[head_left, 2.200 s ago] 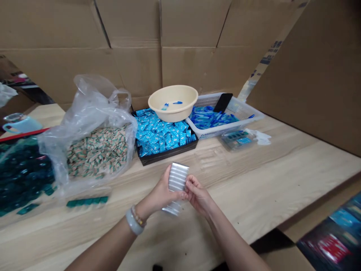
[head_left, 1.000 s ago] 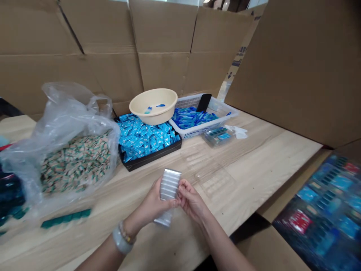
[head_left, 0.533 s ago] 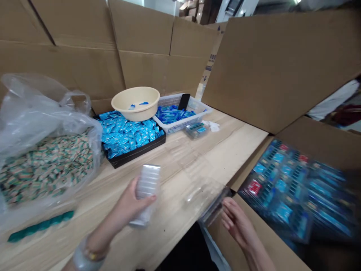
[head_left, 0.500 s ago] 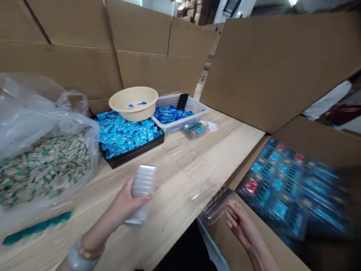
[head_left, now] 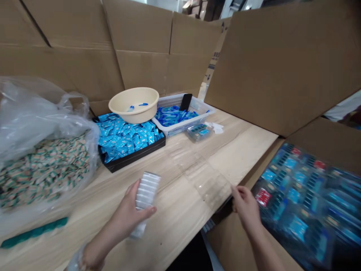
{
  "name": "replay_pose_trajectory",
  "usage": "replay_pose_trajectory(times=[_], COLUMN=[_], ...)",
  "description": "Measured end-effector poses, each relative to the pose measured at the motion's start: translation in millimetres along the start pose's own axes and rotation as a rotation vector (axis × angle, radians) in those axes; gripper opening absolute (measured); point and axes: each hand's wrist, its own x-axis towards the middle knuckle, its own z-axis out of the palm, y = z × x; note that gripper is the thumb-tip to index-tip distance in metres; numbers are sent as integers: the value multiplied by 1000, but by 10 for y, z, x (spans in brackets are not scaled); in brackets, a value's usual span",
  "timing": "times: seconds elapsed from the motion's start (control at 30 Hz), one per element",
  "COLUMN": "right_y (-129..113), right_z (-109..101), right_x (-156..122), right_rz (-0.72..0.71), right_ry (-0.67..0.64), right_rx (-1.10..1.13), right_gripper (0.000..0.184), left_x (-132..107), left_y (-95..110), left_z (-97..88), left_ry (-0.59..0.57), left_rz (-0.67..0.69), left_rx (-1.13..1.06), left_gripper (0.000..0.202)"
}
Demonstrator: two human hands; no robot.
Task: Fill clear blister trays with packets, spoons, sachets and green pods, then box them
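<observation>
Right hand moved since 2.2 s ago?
Yes, rightward against the table: the right hand was well inside its right edge, close beside the left hand; now it shows at that edge, overlapping the carton in view.

Your view comes from the head camera, above the near side of the table (head_left: 239, 150), facing forward and down, with the table's near edge slanting from six o'clock up to three. It sits close enough that your left hand (head_left: 128, 212) at seven o'clock and right hand (head_left: 246, 207) at four show large. Cardboard panels (head_left: 191, 64) back it at twelve; the frame cuts the plastic bag (head_left: 36, 113) at nine and the open carton (head_left: 338, 143) at four.
</observation>
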Motion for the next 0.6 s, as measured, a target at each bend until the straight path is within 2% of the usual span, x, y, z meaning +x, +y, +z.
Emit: replay_pose_trajectory(times=[0.03, 0.1, 0.13, 0.2, 0.23, 0.3, 0.4, 0.47, 0.53, 0.6], right_y=[-52, -115, -125, -112, -99, -86, -159, -266, -382, -459], right_z=[280, 889, 1168, 1578, 1696, 1784, 1728, 1683, 1656, 1626], right_x=[-161, -490, -630, -805, -837, -818, -752, -776, -847, -915], right_rz=[-34, 26, 75, 169, 214, 279, 289, 218, 116, 66], right_ry=[-138, -623, -781, -919, -956, -1003, -1018, -993, -945, -894], right_rx=[81, 245, 333, 492, 543, 582, 481, 291, 119, 124], right_gripper=[28, 34, 33, 34, 35, 35, 35, 32, 29, 27], left_x=[-4, -11, -13, -13, -13, -14, -22, -38, -76, -147], left_y=[-5, -29, -50, -108, -141, -203, -250, -241, -213, -191], left_z=[27, 66, 69, 33, 1, -62, -78, -50, -63, -182], left_ry=[-14, -68, -95, -114, -112, -116, -148, -130, -64, -55], left_rz=[15, 41, 46, 40, 33, 34, 69, 100, 108, 45], left_rx=[-1, -31, -57, -115, -142, -192, -262, -275, -269, -312], left_gripper=[75, 75, 73, 69, 68, 69, 70, 67, 68, 66])
